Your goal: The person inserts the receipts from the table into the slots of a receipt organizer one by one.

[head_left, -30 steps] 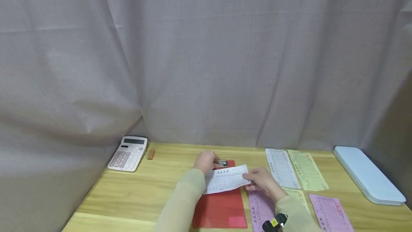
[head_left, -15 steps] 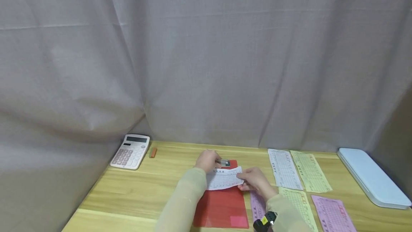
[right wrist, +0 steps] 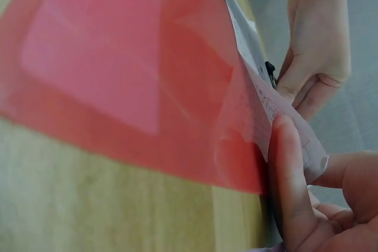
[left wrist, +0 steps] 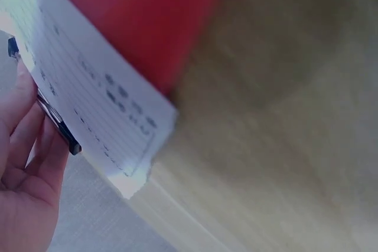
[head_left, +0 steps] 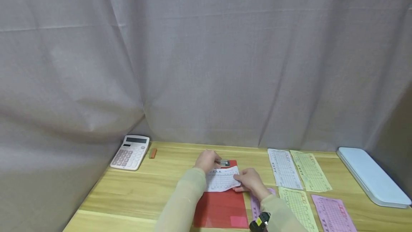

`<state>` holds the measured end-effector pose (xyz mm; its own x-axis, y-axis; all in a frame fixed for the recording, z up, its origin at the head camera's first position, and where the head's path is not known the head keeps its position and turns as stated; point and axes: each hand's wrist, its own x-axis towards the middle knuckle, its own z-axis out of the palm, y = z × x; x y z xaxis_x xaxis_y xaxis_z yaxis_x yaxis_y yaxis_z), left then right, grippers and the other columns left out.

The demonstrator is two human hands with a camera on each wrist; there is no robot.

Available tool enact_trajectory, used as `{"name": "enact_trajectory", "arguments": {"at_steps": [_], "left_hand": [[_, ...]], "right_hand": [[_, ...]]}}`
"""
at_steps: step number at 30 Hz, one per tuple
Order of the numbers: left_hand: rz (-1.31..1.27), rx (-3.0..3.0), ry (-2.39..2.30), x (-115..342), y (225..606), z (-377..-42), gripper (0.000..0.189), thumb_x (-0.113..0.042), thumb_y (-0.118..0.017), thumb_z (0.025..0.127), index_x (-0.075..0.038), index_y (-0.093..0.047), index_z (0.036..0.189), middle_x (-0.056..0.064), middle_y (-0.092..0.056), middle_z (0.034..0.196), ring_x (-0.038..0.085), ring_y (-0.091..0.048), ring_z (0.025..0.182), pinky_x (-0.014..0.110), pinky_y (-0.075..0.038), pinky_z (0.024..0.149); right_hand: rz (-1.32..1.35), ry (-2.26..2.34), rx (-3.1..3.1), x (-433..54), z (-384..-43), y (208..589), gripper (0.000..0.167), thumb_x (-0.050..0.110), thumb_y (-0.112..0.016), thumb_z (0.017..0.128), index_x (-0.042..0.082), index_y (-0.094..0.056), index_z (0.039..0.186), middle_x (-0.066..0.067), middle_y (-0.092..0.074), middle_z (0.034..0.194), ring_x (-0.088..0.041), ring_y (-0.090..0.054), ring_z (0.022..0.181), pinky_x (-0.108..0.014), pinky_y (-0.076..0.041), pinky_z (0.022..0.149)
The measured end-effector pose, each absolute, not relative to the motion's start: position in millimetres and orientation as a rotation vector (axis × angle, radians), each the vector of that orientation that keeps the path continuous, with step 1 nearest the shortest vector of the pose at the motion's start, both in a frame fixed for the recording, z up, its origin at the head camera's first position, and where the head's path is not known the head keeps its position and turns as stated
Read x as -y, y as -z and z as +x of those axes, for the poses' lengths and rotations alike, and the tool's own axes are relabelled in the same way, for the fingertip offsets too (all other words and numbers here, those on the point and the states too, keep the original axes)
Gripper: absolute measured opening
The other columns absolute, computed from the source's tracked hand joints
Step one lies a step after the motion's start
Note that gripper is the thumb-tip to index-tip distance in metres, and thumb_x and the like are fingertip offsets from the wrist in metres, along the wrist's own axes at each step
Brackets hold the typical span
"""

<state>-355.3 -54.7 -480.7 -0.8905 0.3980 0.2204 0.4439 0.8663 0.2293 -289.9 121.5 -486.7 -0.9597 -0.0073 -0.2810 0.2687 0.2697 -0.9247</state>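
Observation:
A red plastic clip folder [head_left: 222, 208] lies on the wooden table, its metal clip [head_left: 224, 163] at the far end. My left hand [head_left: 207, 160] grips that clip; in the left wrist view the thumb and fingers [left wrist: 44, 146] are on either side of it. Over the folder's upper part lies a white printed form [head_left: 221, 180], bent upward along its right side. My right hand [head_left: 251, 182] pinches the form's right edge between thumb and fingers, also plain in the right wrist view. Whether the form's top edge is under the clip cannot be told.
White [head_left: 284, 169], yellow [head_left: 310, 171] and purple [head_left: 333, 212] printed forms lie to the right. A pale blue case [head_left: 373, 176] stands beyond them. At the left are a calculator [head_left: 130, 152] and a small orange-brown block [head_left: 152, 153]. A grey curtain [head_left: 206, 63] hangs behind the table.
My right hand has moved left with the form's right edge, and the form now sits further over the folder. The left hand stays at the clip.

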Motion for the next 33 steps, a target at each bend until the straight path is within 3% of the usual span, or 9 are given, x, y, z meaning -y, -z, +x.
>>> {"name": "enact_trajectory", "arguments": {"at_steps": [7,18,25,33], "left_hand": [[-0.661,2.881,0.341,53.0,479.1,-354.7,0.006,-0.018,-0.080,0.074,-0.019,-0.074,0.074,-0.011,-0.067,0.069,0.008,-0.055,0.064,0.024,-0.047,0.064],[-0.660,2.908,0.003,46.4,480.6,-354.1,0.004,-0.021,-0.070,0.086,-0.019,-0.073,0.084,-0.005,-0.068,0.078,0.013,-0.063,0.074,0.027,-0.052,0.069],[-0.662,2.892,0.037,47.1,478.1,-351.7,0.008,-0.014,-0.069,0.084,-0.020,-0.073,0.080,-0.005,-0.069,0.077,0.013,-0.064,0.075,0.027,-0.053,0.068],[-0.682,2.888,0.052,46.6,477.7,-350.8,0.004,-0.019,-0.071,0.085,-0.020,-0.075,0.086,-0.006,-0.070,0.081,0.012,-0.065,0.077,0.026,-0.053,0.070]], "right_hand": [[0.224,1.720,-2.383,-116.9,-290.4,489.1,0.014,0.005,-0.062,0.087,-0.006,-0.058,0.080,-0.011,-0.059,0.069,-0.015,-0.063,0.048,-0.028,-0.056,0.050],[0.215,1.653,-2.402,-117.3,-297.1,489.9,0.016,0.008,-0.059,0.092,-0.004,-0.054,0.082,-0.013,-0.060,0.067,-0.016,-0.064,0.047,-0.026,-0.055,0.048],[0.207,1.697,-2.370,-118.0,-301.2,488.8,0.016,0.005,-0.057,0.092,-0.004,-0.051,0.080,-0.016,-0.063,0.068,-0.017,-0.065,0.048,-0.028,-0.056,0.050],[0.234,1.727,-2.358,-119.8,-308.9,489.1,0.015,0.004,-0.058,0.092,-0.005,-0.051,0.081,-0.016,-0.063,0.066,-0.016,-0.064,0.047,-0.027,-0.056,0.049]]}}
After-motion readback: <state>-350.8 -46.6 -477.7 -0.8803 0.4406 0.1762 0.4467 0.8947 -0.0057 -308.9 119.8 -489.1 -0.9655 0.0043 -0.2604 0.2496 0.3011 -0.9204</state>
